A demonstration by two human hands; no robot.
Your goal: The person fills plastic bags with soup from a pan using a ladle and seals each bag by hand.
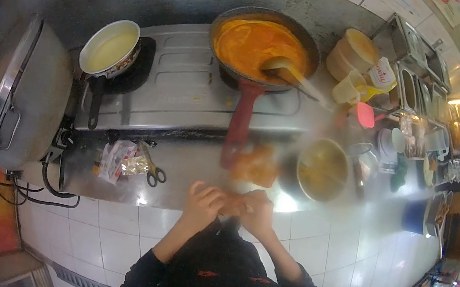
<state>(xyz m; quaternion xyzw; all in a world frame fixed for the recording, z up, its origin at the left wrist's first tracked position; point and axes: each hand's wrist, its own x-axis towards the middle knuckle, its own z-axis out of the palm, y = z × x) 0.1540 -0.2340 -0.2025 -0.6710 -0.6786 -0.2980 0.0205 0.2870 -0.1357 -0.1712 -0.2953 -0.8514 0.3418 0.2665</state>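
Observation:
At the counter's front edge my left hand [204, 203] and my right hand [257, 211] are close together, fingers curled inward. Between them is a small brownish thing, too blurred to name; both hands seem closed on it. Just beyond lies a blurred orange-brown item [256, 166], below the red handle [239, 120] of a frying pan. The pan holds orange sauce [260, 44], with a ladle [288, 73] resting in it. To the right of my hands stands a metal pot [322, 169] with yellowish contents.
A white saucepan [110, 48] with pale liquid sits on the stove's left burner [144, 67]. Scissors [154, 170] and opened packets [119, 160] lie left on the counter. Tubs [353, 54], a jug [349, 87] and a red-lidded container [364, 115] stand right. A large metal box [36, 91] borders the left.

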